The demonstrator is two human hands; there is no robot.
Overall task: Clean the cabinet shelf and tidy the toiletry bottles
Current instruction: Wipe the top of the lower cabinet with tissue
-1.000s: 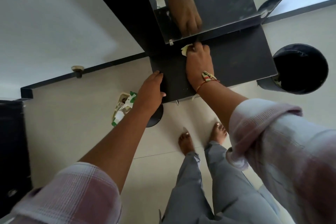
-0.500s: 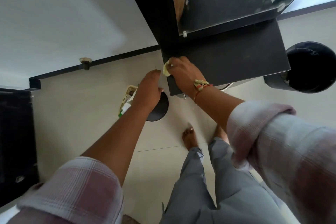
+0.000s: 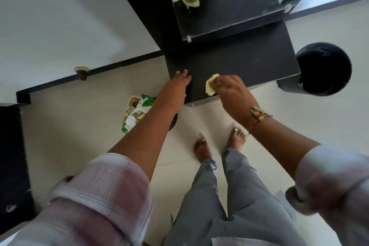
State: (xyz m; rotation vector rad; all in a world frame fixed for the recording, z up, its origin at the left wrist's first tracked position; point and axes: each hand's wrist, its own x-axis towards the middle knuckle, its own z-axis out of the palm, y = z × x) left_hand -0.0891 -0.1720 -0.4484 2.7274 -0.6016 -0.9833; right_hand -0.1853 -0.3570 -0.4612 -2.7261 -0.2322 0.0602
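A black cabinet shelf [image 3: 249, 60] juts out below a mirror [image 3: 229, 6], seen from above. My right hand [image 3: 229, 90] grips a crumpled yellow cloth [image 3: 211, 86] and holds it against the shelf's front edge. My left hand [image 3: 177, 88] rests with straight fingers on the shelf's front left corner. The mirror reflects a hand with the cloth. No toiletry bottles show on the shelf.
A black round bin [image 3: 323, 70] stands on the floor right of the shelf. A small basket with green-and-white packets [image 3: 135, 114] lies on the floor under my left arm. My bare feet [image 3: 201, 148] are on the pale tiles. A dark cabinet [image 3: 12, 162] stands at the far left.
My right hand has drawn the cloth from the back of the shelf, past its left front corner, to the front edge. My left hand moved from the side edge onto the corner.
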